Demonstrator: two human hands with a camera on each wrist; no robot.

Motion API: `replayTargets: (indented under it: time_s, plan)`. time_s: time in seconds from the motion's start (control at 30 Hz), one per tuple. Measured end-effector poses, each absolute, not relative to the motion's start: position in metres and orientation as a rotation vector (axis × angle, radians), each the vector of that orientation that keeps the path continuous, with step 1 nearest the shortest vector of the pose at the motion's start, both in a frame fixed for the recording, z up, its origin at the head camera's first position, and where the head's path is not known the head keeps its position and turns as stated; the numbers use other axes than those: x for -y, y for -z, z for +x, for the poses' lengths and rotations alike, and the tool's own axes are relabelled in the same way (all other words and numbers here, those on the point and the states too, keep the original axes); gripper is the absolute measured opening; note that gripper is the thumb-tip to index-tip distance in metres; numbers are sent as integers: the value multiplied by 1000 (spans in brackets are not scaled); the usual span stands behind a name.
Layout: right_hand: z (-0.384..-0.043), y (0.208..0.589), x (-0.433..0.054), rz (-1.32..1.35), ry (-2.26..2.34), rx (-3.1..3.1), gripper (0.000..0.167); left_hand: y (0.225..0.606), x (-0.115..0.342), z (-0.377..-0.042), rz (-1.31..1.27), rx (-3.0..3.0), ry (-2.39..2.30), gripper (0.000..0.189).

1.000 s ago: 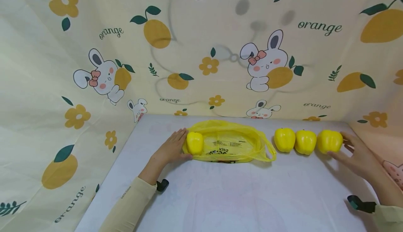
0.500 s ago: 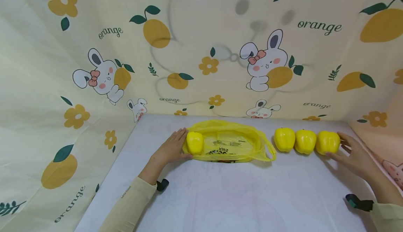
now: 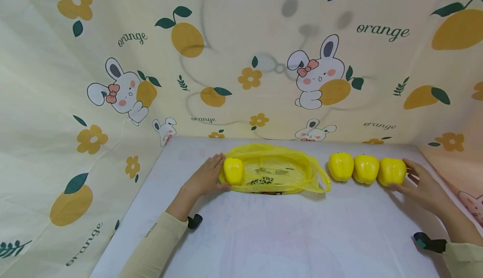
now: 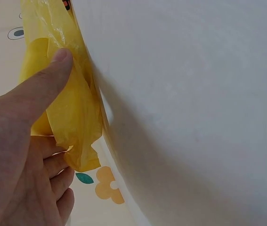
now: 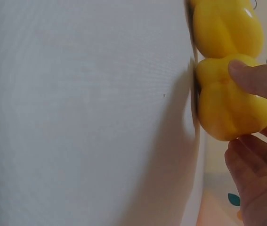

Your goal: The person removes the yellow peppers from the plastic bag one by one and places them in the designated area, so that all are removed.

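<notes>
A yellow plastic bag (image 3: pixel 279 176) lies with its mouth spread toward me, one yellow bell pepper (image 3: pixel 233 171) inside its left end. My left hand (image 3: pixel 205 177) grips that end; in the left wrist view the thumb presses the front of the bag (image 4: pixel 74 113) and the fingers curl at its far side. At the right, three yellow bell peppers stand in a row. My right hand (image 3: pixel 424 190) holds the outermost bell pepper (image 3: pixel 391 172), thumb on its front and fingers at its right side. In the right wrist view this bell pepper (image 5: pixel 230 106) touches its neighbour.
The middle bell pepper (image 3: pixel 366 170) and the left bell pepper (image 3: pixel 341 167) stand just right of the bag's handle loop (image 3: pixel 325 181). A white cloth (image 3: pixel 286 236) covers the table. Patterned curtains (image 3: pixel 234 64) rise behind and at both sides.
My right hand has shifted the outermost bell pepper slightly left, up against the middle one. My left hand and the bag have stayed where they were.
</notes>
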State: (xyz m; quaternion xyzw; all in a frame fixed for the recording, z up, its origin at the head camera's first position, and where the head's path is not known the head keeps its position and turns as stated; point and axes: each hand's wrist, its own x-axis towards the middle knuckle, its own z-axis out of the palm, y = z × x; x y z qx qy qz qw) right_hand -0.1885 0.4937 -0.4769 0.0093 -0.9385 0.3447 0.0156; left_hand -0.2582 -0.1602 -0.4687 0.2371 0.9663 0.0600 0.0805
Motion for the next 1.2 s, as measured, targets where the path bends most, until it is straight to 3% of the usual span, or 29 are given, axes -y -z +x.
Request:
replayTargets:
  time_s: [0.67, 1.2]
  plan:
    - [-186, 474, -492, 15, -1108, 2908, 104, 469, 159, -259, 683, -2882, -185, 112]
    - [-186, 456, -473, 25, -840, 2841, 102, 470, 159, -259, 697, -2895, -181, 112]
